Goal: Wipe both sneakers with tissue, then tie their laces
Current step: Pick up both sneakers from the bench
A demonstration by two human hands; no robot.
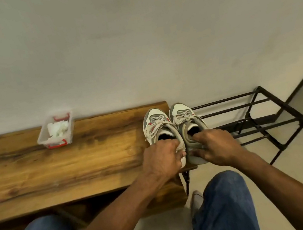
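Two white and grey sneakers with red accents stand side by side at the right end of a wooden bench (55, 171), toes toward the wall. My left hand (162, 159) grips the heel of the left sneaker (156, 122), fingers hooked into its opening. My right hand (215, 148) grips the heel of the right sneaker (184, 116) the same way. The laces on both lie across the tongues; whether they are knotted I cannot tell. Crumpled white tissue (57, 128) lies in a small clear box (43, 137) with red handles at the bench's back edge.
A black metal shoe rack (257, 115) stands right of the bench against the wall. My knees in blue jeans are at the bottom of the view. Another shoe (196, 201) is on the floor between them. A dark doorway shows at far right.
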